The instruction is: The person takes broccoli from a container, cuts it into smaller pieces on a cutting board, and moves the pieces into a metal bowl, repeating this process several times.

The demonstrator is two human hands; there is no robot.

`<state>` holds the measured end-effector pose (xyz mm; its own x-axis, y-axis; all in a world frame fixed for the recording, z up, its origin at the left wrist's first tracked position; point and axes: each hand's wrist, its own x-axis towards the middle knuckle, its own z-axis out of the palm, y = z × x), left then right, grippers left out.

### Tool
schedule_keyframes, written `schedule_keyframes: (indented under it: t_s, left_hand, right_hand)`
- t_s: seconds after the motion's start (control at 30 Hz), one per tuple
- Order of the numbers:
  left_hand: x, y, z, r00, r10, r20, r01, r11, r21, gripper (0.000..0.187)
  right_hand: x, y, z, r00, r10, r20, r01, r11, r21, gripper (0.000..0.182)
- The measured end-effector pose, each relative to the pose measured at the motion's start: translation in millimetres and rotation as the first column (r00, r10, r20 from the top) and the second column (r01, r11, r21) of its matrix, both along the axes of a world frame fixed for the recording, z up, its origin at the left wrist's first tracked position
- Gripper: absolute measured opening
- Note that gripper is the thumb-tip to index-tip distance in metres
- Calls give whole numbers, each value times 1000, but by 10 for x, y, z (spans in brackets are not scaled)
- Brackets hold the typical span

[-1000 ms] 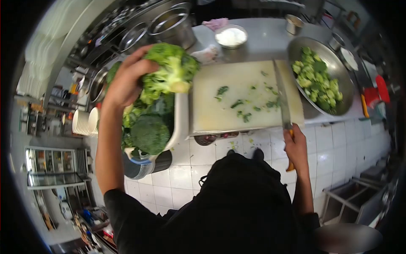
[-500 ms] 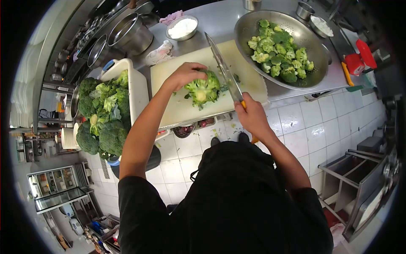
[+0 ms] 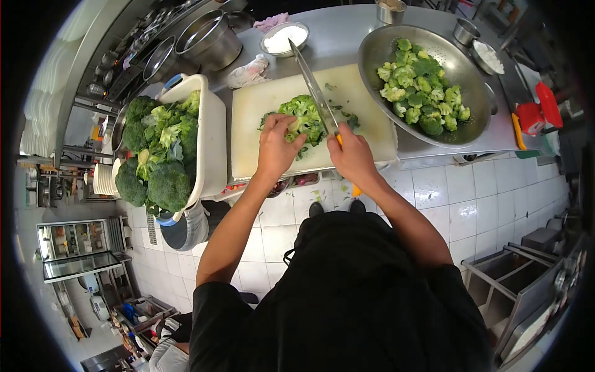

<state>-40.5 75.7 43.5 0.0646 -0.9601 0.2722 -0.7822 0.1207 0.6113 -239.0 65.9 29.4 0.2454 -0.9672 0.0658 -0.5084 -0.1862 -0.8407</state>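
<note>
A head of broccoli [image 3: 305, 113] lies on the white cutting board [image 3: 248, 130], with small green scraps around it. My left hand [image 3: 277, 146] has its fingers curled against the near left side of the broccoli. In my right hand [image 3: 353, 152] is the yellow handle of a long knife [image 3: 314, 87]. The blade points away from me and to the left, along the right edge of the broccoli. Its tip reaches near a bowl of white stuff [image 3: 284, 39].
At the left, a white bin [image 3: 214, 139] holds broccoli heads. A steel colander [image 3: 378, 56] with cut florets stands at the right. Behind are pots [image 3: 211, 46], a cloth [image 3: 248, 72] and, far right, a red scale [image 3: 532, 118]. Another person's clothing [image 3: 170, 356] shows at lower left.
My left hand has moved from the top left of the broccoli to its near side. The broccoli sits turned differently, and the knife blade is closer to it. The view has shifted slightly.
</note>
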Motion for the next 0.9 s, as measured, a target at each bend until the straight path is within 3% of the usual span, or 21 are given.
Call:
schedule_keyframes:
  t_s: [0.2,0.33,0.53,0.7,0.9]
  left_hand:
    - [94,-45,-159,985,-22,-171,1,993,-122,35]
    - [127,-54,-154,994,-15,-111,6,997,-80,36]
    - [179,-81,-162,992,-7,-126,-3,997,-74,37]
    - [180,-91,-184,987,-28,-157,16,997,-76,38]
    - [222,-157,-125,990,41,-134,-43,999,-16,40]
  right_hand:
    - [290,-68,-156,1000,-28,-14,26,990,-140,19]
    - [366,-44,-156,997,-43,-64,32,987,-159,20]
    - [417,-77,116,987,-154,46,160,947,-280,17]
    - [546,-60,-329,987,-106,-123,68,959,-274,15]
    - [470,-58,-194,984,-114,-139,84,975,-207,17]
